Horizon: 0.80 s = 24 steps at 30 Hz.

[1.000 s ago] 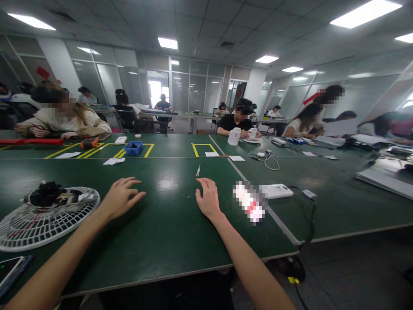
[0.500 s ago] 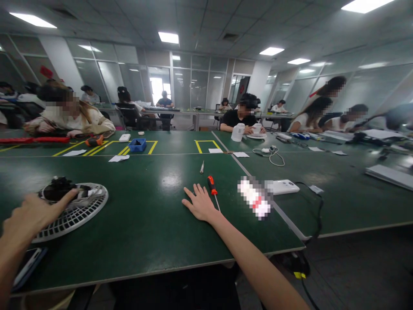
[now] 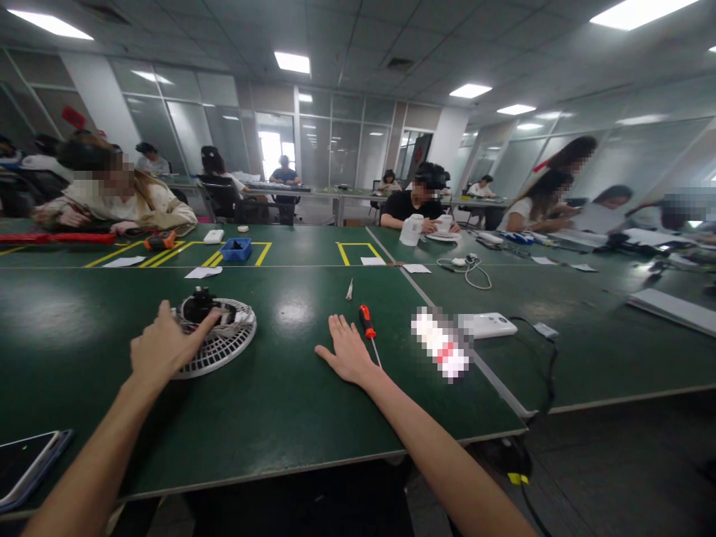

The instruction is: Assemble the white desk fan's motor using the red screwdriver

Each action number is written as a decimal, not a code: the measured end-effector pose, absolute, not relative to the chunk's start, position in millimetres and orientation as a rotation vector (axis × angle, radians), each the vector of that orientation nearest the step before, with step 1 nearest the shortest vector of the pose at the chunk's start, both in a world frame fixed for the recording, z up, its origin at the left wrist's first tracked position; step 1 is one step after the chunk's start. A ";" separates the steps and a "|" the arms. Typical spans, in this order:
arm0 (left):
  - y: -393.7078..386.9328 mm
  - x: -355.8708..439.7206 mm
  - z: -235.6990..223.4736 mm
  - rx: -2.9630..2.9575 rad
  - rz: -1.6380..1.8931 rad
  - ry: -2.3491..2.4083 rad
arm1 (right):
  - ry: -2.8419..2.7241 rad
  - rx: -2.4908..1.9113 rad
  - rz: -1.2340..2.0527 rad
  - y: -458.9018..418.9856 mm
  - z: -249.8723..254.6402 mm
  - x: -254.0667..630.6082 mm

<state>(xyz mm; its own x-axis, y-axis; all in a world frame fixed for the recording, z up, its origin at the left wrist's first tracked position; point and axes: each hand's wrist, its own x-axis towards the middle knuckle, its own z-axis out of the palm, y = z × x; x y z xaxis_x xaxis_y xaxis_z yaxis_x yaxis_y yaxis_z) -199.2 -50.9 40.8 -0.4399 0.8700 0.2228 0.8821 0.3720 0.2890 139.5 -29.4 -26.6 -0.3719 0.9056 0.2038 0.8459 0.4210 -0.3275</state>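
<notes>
My left hand is closed around the near side of a fan assembly, thumb on top and fingers partly hidden behind it. This assembly has a round white fan grille lying flat on the green table, with a black motor and wires on top. My right hand rests palm down on the tabletop, fingers stretched out and holding nothing. Just right of it lies a red and black screwdriver, its shaft pointing towards me. A small pale pointed tool lies farther back.
A phone lies at the near left edge. To the right are a lit, blurred-out screen and a white device with a black cable. A blue bin stands farther back. A co-worker sits opposite, handling white parts.
My left hand has brought the fan assembly to the right across the table, closer to my right hand. My right hand stays in place, its fingers slightly closer together.
</notes>
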 end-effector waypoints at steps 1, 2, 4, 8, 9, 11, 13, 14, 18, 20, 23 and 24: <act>-48.2 -186.8 39.0 -1.675 -0.614 -2.572 | -2.288 -1.491 0.250 -29.7 -24.4 140.0; -45.3 -174.4 37.0 -1.676 -0.649 -2.570 | -2.234 -1.476 0.258 -30.1 -22.0 140.7; -39.1 -149.8 32.6 -1.732 -0.709 -2.520 | -2.104 -1.445 0.256 -31.2 -17.0 142.3; -27.0 -102.9 21.6 -1.903 -0.814 -2.337 | -1.901 -1.385 0.192 -33.8 -10.4 146.7; -24.6 -91.7 18.6 -1.939 -0.834 -2.295 | -1.875 -1.369 0.174 -34.3 -9.7 147.9; -21.2 -70.0 12.5 -1.975 -0.887 -2.232 | -1.845 -1.343 0.146 -34.8 -9.2 150.1; -19.4 -50.2 6.1 -2.020 -0.925 -2.165 | -1.837 -1.333 0.138 -34.2 -9.9 152.0; -18.9 -41.4 2.7 -2.052 -0.934 -2.130 | -1.835 -1.333 0.139 -33.3 -10.6 152.8; -17.8 -16.8 -13.7 -2.118 -0.994 -2.012 | -1.824 -1.295 0.126 -27.2 -15.4 155.3; -17.7 -11.8 -21.7 -2.105 -1.062 -1.954 | -1.826 -1.248 0.093 -24.2 -17.7 156.2; -18.8 -10.9 -28.5 -2.087 -1.175 -1.772 | -1.853 -1.187 0.018 -22.7 -18.6 156.6; -19.6 -11.3 -29.0 -2.089 -1.205 -1.684 | -1.871 -1.169 -0.012 -23.4 -18.2 156.2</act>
